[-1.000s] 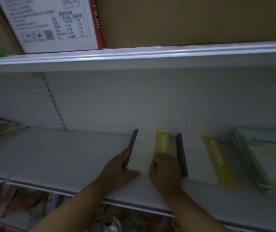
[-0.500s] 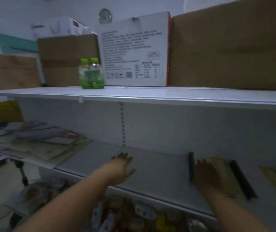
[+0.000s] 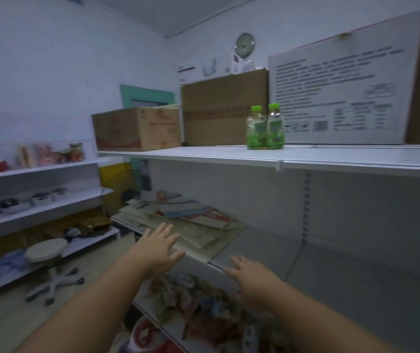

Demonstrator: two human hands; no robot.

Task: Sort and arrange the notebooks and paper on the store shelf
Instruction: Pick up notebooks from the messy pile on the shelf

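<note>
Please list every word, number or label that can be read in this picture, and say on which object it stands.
None can be read.
White box: lines of print and a table, too blurred.
Green-capped bottles: labels blurred.
Brown carton: red print, unreadable.
Paper pile: no legible text.

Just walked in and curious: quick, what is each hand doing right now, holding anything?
Left hand: open, fingers spread, holding nothing, reaching toward the paper pile.
Right hand: open, empty, at the shelf edge.

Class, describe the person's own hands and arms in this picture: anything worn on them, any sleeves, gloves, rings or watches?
Both the left hand and the right hand are bare: no gloves, no visible rings. The forearms are uncovered too, with no sleeve, watch or bracelet in view.
</note>
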